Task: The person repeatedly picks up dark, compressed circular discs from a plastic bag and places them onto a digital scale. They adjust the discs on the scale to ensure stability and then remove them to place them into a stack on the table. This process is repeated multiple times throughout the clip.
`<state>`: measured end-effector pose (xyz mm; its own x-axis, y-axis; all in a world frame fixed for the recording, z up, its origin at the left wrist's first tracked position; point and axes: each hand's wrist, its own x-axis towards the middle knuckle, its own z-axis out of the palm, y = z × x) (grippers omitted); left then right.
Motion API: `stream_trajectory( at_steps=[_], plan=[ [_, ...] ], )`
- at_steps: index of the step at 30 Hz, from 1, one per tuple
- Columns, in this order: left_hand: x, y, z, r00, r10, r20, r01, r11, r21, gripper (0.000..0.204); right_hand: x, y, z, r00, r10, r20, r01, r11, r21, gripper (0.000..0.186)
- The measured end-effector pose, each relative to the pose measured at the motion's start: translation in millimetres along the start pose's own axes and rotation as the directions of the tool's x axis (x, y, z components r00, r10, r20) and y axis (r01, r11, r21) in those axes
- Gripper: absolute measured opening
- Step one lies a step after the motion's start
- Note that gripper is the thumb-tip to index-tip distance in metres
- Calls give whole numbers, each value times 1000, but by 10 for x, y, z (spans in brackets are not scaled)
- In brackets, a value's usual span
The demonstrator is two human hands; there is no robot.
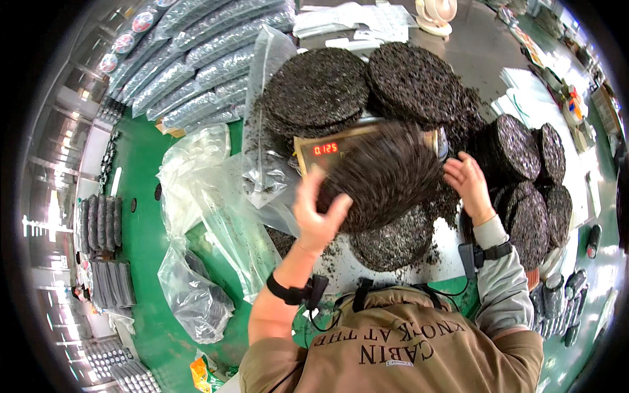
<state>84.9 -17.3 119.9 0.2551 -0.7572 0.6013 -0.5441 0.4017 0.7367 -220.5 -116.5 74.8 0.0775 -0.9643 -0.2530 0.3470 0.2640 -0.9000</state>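
Observation:
My left hand (314,209) holds the left edge of a motion-blurred, dark, flaky round sheet (383,173), with its thumb across the near side. My right hand (465,183) is open at the sheet's right edge, fingers slightly curled; whether they touch it is unclear. Under the sheet, a metal scale (306,156) with a red lit display is partly hidden. Two piles of similar round sheets (314,88) (413,82) lie behind it, and another round sheet (390,242) lies below on the white work surface (334,278), among loose dark flakes.
Stacked filled bags (203,59) stand back left. Crumpled clear plastic (196,288) lies left over the green floor (137,164). More dark round stacks (524,229) stand right. A small fan (434,16), white sheets (517,92) and papers (347,19) are at the back.

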Motion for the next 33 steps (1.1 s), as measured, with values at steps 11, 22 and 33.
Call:
stream_trajectory(
  at_steps=[11,22,33],
  plan=[
    [1840,-1117,-74,734,-676,70,647,663,-376,79,1423,-380,-34,980,-195,30,195,981,14,59],
    [1591,-1341,-177,595,-763,253,793,505,-341,75,1050,-541,378,982,-190,3,189,980,68,68],
    [521,-430,-5,936,-202,288,318,835,-450,19,577,-65,-151,887,-444,-128,403,879,-257,40]
  ],
)
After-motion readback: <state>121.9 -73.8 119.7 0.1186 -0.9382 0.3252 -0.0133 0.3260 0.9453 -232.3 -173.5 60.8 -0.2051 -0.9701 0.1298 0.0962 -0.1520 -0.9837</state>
